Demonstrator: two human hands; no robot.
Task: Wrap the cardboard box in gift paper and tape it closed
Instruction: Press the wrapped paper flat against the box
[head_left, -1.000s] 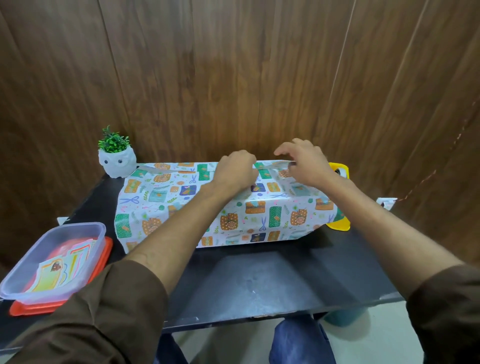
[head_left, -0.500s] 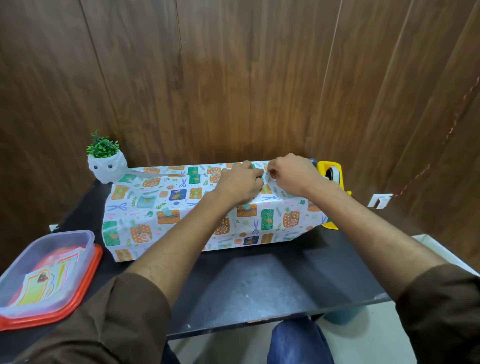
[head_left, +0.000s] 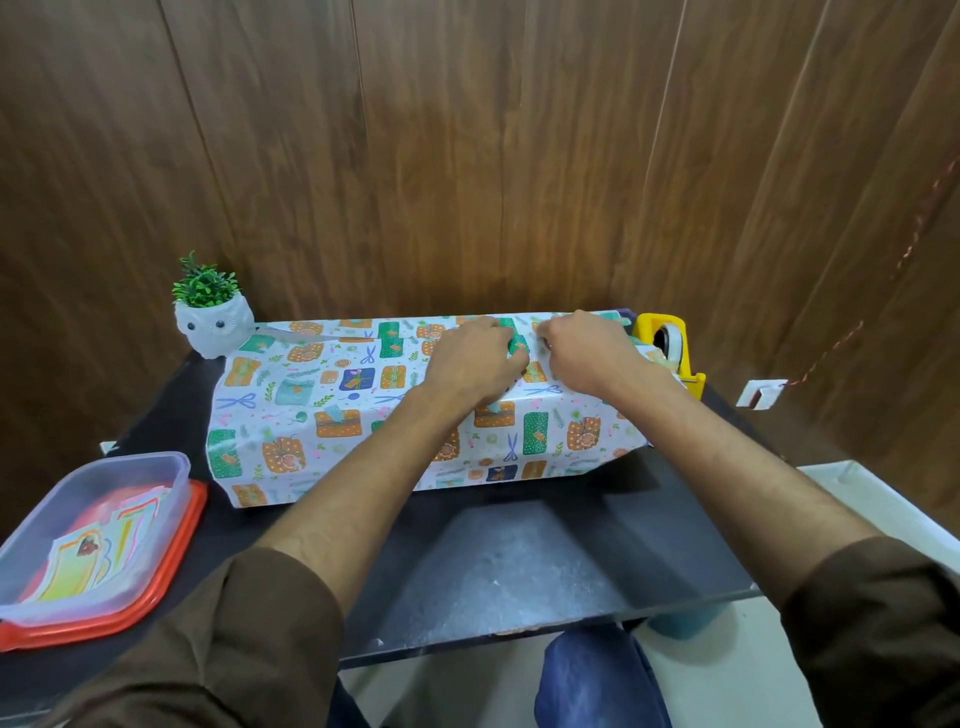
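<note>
The long box wrapped in white gift paper with a present-and-scissors print lies across the back of the black table. Both my hands sit on its top, right of the middle, almost touching each other. My left hand has its fingers curled down onto the paper at the seam. My right hand is curled too, its fingertips pinching the paper edge next to the left fingers. What lies under the fingertips is hidden. A yellow tape dispenser stands just behind the box's right end.
A white owl pot with a green plant stands at the box's back left corner. A clear plastic container with an orange lid beneath it holds colourful cards at the table's left front. Wood panelling rises right behind the table.
My hands have come together and lowered onto the top seam; a second ago the right hand was raised further right. The view has shifted slightly.
</note>
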